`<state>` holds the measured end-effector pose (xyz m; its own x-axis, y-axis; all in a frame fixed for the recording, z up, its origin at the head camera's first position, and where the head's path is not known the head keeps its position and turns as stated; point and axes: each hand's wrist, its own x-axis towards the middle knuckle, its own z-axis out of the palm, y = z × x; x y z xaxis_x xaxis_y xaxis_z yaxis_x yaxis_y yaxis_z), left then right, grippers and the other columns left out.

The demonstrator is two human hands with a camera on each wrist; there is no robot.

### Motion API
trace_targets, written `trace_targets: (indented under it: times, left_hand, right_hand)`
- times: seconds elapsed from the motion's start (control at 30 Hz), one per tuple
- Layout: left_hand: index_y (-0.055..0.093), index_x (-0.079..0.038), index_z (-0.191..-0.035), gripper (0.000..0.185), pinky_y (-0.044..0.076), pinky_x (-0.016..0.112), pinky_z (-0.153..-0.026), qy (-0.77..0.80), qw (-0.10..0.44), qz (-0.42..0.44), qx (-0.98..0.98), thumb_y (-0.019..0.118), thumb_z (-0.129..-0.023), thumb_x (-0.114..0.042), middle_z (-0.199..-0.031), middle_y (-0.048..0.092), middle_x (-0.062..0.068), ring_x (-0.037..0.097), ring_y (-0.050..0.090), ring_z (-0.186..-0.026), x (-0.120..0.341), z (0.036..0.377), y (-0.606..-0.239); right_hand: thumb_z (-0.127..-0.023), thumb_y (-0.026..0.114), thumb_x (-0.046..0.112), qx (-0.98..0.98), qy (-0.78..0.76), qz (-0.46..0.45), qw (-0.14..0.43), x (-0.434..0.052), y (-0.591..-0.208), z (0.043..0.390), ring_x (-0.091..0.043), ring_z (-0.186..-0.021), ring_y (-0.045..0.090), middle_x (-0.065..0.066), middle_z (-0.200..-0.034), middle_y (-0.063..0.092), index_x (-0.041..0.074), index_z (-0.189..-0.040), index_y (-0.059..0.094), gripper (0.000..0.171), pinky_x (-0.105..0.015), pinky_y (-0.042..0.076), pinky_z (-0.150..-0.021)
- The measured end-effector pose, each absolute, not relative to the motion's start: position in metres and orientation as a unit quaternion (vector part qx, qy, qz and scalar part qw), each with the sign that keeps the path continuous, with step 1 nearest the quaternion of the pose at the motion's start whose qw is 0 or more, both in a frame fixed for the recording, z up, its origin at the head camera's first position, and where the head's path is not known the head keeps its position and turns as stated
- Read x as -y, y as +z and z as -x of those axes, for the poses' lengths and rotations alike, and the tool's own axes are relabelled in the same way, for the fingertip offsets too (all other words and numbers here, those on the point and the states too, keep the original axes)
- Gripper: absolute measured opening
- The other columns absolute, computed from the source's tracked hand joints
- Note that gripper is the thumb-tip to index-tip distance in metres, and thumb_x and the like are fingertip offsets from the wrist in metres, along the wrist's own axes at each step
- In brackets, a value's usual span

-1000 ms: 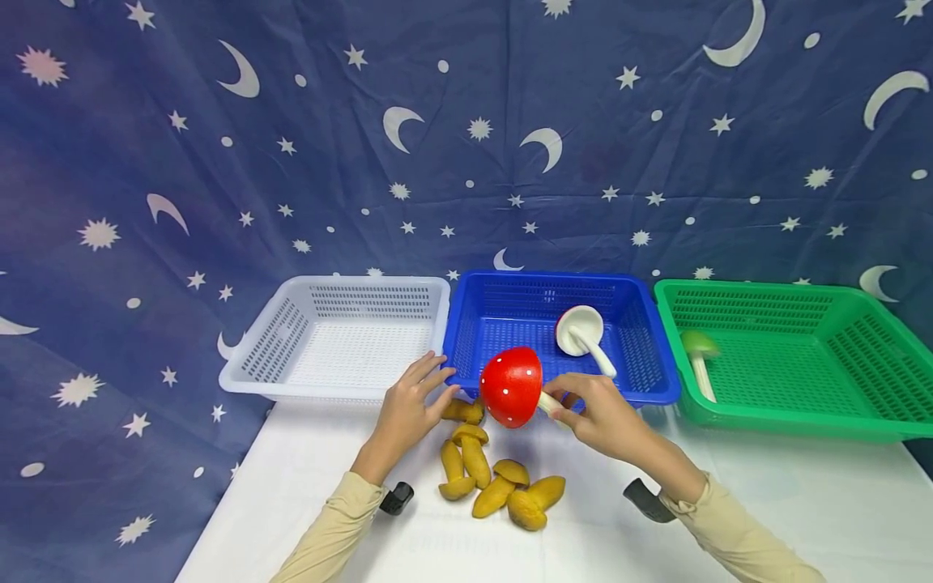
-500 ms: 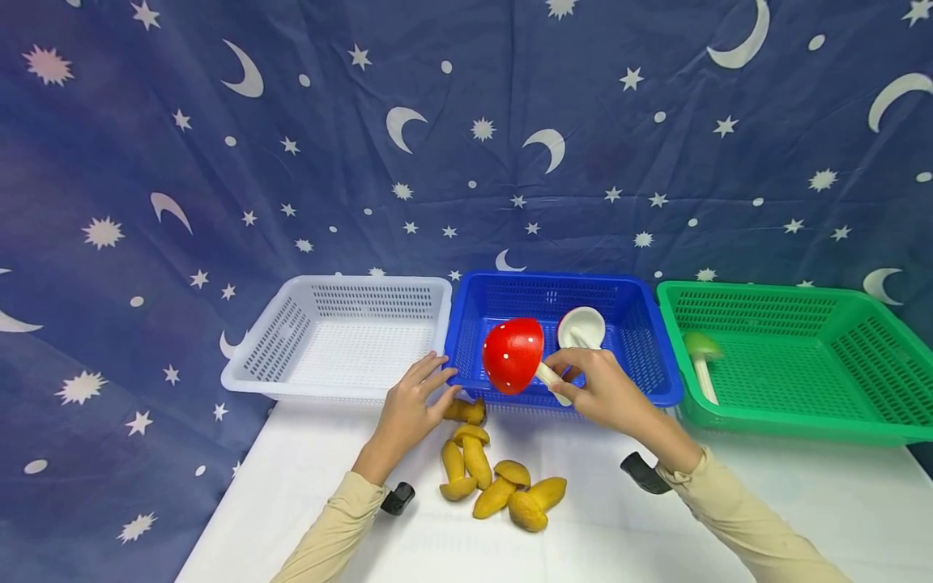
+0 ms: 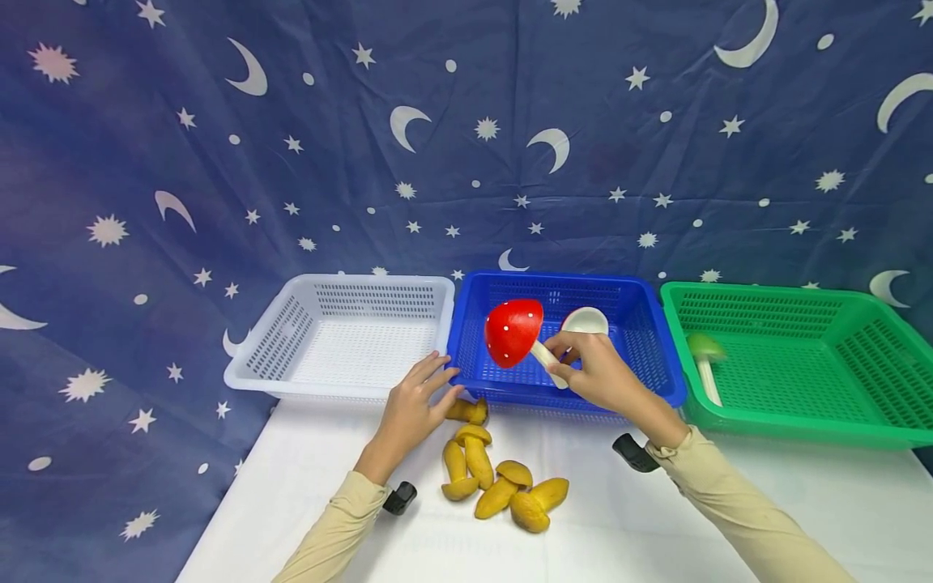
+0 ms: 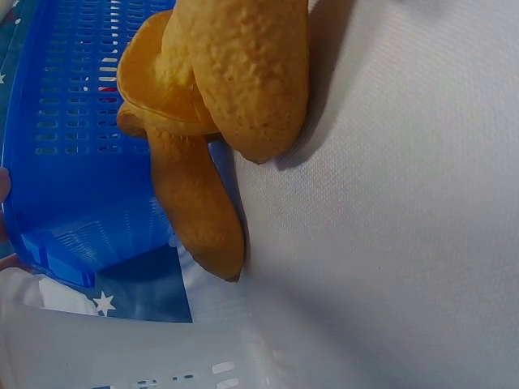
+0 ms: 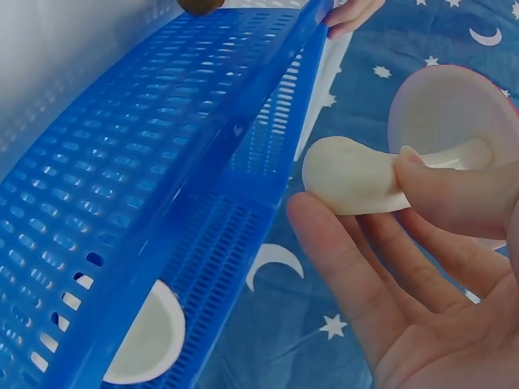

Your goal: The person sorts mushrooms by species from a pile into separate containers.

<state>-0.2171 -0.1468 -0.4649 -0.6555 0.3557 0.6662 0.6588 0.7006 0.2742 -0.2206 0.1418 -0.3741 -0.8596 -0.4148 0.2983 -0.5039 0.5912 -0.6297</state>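
Observation:
My right hand (image 3: 599,368) pinches the white stem of a red toy mushroom (image 3: 513,332) with white dots, held over the blue basket (image 3: 474,389). In the right wrist view the thumb lies across the stem (image 5: 353,174), fingers underneath. A second mushroom (image 3: 586,321) lies inside that basket, white underside up, partly behind the right hand. My left hand (image 3: 417,405) has its fingers spread, fingertips right at the rims where the white basket (image 3: 313,389) and blue basket meet. Close below it lie several yellow-brown mushrooms (image 3: 477,457), large in the left wrist view.
On the right stands a green basket (image 3: 809,425) with one green-capped mushroom (image 3: 705,348) in it. The three baskets line up along the back of the white-covered table (image 3: 619,534). Behind them hangs a dark blue cloth (image 3: 466,97) with stars and moons.
My right hand has carried the red mushroom forward and up, from the blue basket's front edge to over its inside. The left hand keeps its place.

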Motion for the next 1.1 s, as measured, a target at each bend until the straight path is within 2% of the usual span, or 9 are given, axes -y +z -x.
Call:
trace_targets:
  times: [0.23,0.63,1.1]
  left_hand:
    - [0.071,-0.003,-0.104,0.025,0.046,0.043,-0.095,-0.26,0.294,0.291,0.873,0.072,-0.084,-0.018,-0.118,0.063,0.016,0.033,0.053,-0.119,0.146,0.216,-0.464]
    - [0.071,-0.004,-0.106,0.026,0.045,0.041,-0.097,-0.256,0.291,0.289,0.875,0.07,-0.085,-0.021,-0.119,0.062,0.015,0.032,0.051,-0.121,0.147,0.217,-0.466]
    - [0.071,-0.004,-0.105,0.026,0.046,0.042,-0.095,-0.253,0.296,0.29,0.874,0.073,-0.083,-0.019,-0.119,0.063,0.015,0.034,0.052,-0.12,0.147,0.217,-0.465]
  right_hand:
    - [-0.081,0.069,-0.003,0.891,0.378,-0.246,0.047,-0.141,-0.384,0.233,-0.018,-0.066,0.062,-0.008,-0.081,0.066,0.0,-0.097,0.067,0.017,-0.024,0.054,-0.053]
    - [-0.081,0.069,-0.002,0.897,0.393,-0.199,0.024,-0.137,-0.398,0.249,-0.023,-0.065,0.061,-0.011,-0.08,0.065,-0.003,-0.096,0.066,0.015,-0.028,0.054,-0.056]
    - [-0.081,0.069,-0.003,0.9,0.403,-0.168,0.002,-0.141,-0.414,0.265,-0.021,-0.064,0.062,-0.016,-0.08,0.065,-0.009,-0.097,0.064,0.018,-0.027,0.054,-0.048]
